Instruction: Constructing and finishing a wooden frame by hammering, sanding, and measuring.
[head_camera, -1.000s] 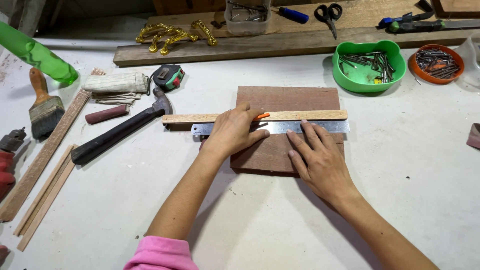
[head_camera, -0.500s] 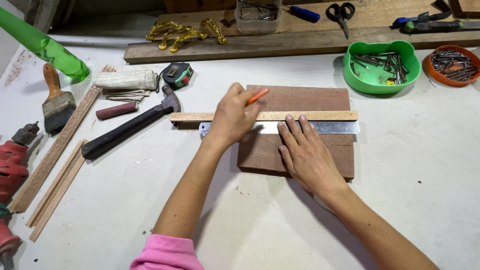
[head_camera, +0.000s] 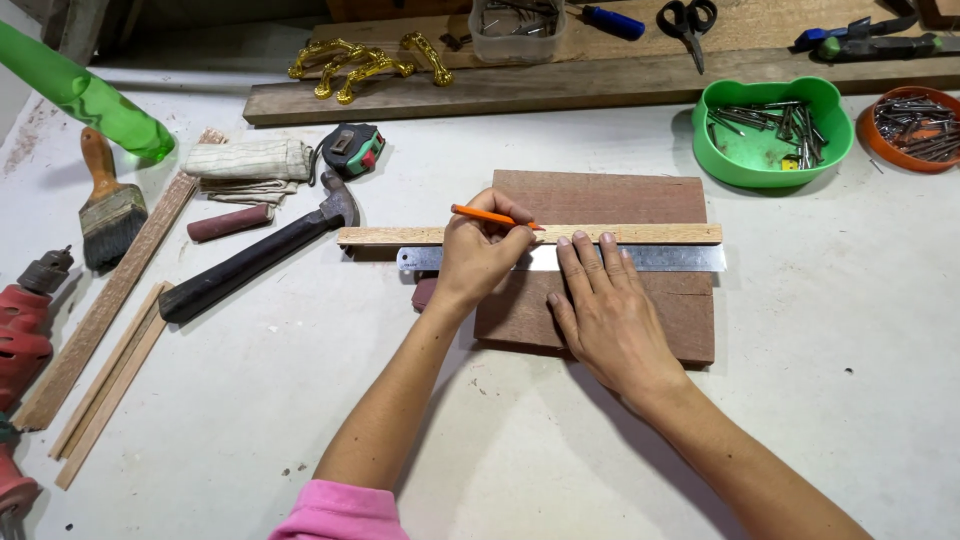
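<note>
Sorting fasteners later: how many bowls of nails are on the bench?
2: a green bowl at the far right, and an orange bowl beside it, cut by the frame edge.

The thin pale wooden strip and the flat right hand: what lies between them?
In the head view, the metal ruler lies between the wooden strip and the right hand, whose fingers press it.

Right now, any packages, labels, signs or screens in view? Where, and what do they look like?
No signs or screens.
Tape measure: left of the board, squarish, dark green and black, small red label patch.
Clear tub: top centre on the plank, rectangular, see-through.
Green bowl: upper right, rounded, holds nails.
Orange bowl: far right, round, holds nails.
</note>
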